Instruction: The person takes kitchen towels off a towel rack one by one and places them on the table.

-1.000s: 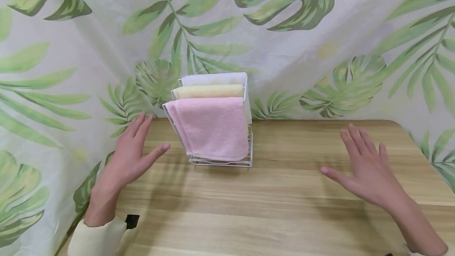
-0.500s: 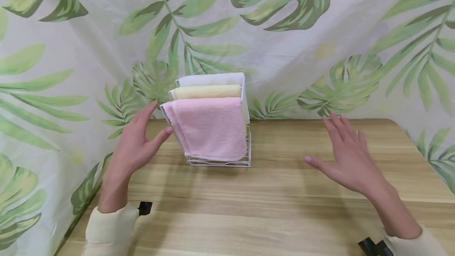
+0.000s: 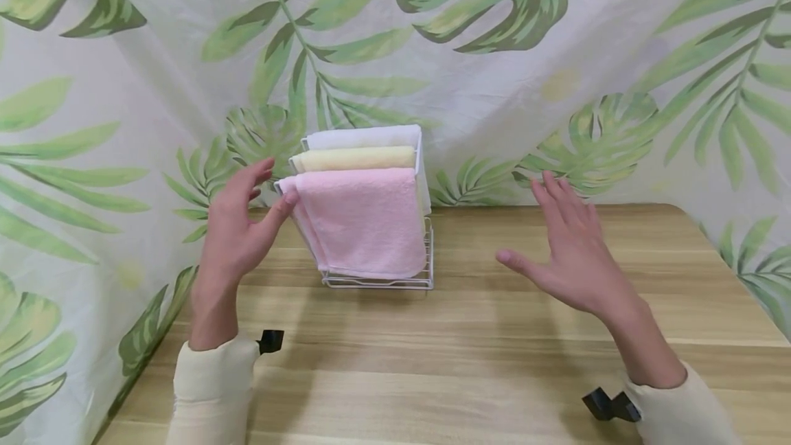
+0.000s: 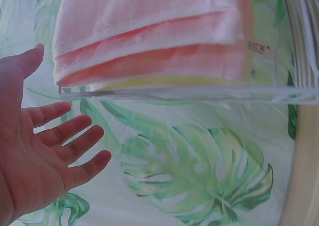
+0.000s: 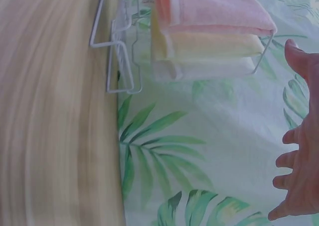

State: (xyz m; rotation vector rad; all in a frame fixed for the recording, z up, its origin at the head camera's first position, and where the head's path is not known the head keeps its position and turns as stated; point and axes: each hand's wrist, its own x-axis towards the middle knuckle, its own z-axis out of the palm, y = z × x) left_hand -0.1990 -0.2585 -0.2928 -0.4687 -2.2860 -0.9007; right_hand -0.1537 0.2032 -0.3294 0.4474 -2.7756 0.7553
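Observation:
A white wire rack stands near the back of the table, left of centre. Over its bars hang a pink towel in front, a yellow towel behind it and a white towel at the rear. My left hand is beside the rack's left edge, thumb near the pink towel's upper corner; the left wrist view shows the fingers spread and apart from the rack. To the right of the rack my right hand hovers over the table with straight fingers, touching nothing.
The wooden table has its back edge against a leaf-patterned cloth, which also covers the left side. Black pieces stick out at both cream sleeves.
Both hands have moved inward and up toward the rack, the left to its side, the right still well apart. The rack shifts slightly left in view, as does the background.

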